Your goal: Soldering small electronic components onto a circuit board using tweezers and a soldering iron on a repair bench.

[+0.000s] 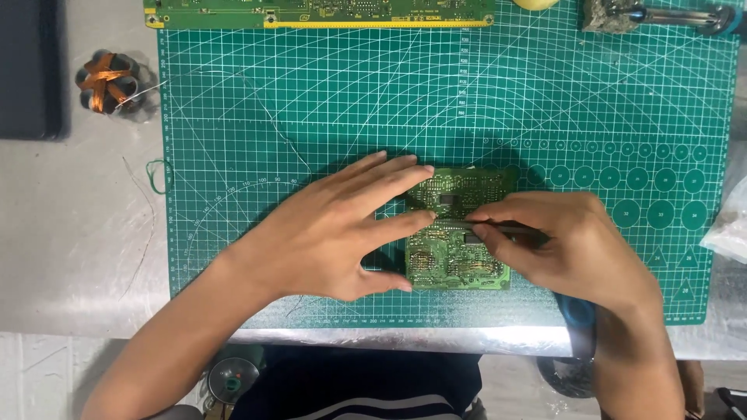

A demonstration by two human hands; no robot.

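Fingers (405,175) of the left hand (327,233) are spread flat against the left edge of a small green printed circuit board (459,233). Fingers of the right hand (568,241) pinch a thin dark soldering tool (498,228) on this board, which lies on the green gridded cutting mat (311,101) near the table's front edge.

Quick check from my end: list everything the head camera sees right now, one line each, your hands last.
cutting mat: one, green with white grid, covering most of the metal table.
small circuit board: one, green, mid-mat under the hands.
long circuit board: one, green with yellow edge, top of the mat.
copper wire coil: one, orange-brown, on the table left of the mat.
soldering iron stand: one, metal, top right corner.
plastic bag: one, clear, right edge.
left hand: fingers spread, steadying the small board's left edge.
right hand: pinching a thin dark tool, tip on the board.
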